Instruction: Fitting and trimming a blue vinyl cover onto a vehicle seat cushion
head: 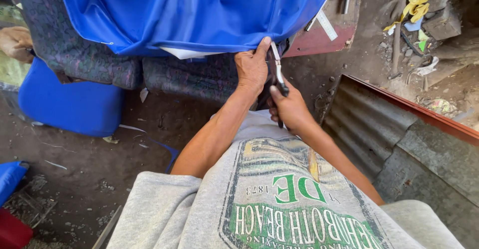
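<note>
Pinching the lower hem of the blue vinyl cover [194, 14], the left hand [252, 68] has its thumb and forefinger closed on the edge at about 12 o'clock from the wrist, the other fingers curled underneath. Just beside it, at 4 o'clock, the right hand [289, 110] is clenched around the dark handles of a pair of scissors [277, 72], whose pale blades point up to 12 o'clock and meet the hem right next to the left thumb; whether the blades are parted I cannot tell.

That cover fills the top of the view from 10 to 1 o'clock, draped over a seat cushion with patterned fabric [80, 54]. It looks smooth, slightly glossy and limp, so it would likely be light, floppy and a bit slippery; a firm pinch close to the edge, beside the blades, seems the place to hold it taut. A white lining [187, 53] peeks out below the hem.

Farther out, a blue cushion [72, 104] lies at 9 o'clock on the dirt floor [100, 164], corrugated metal sheet [364, 124] runs at 3 o'clock, and a metal ruler [325, 24] rests at 1 o'clock
</note>
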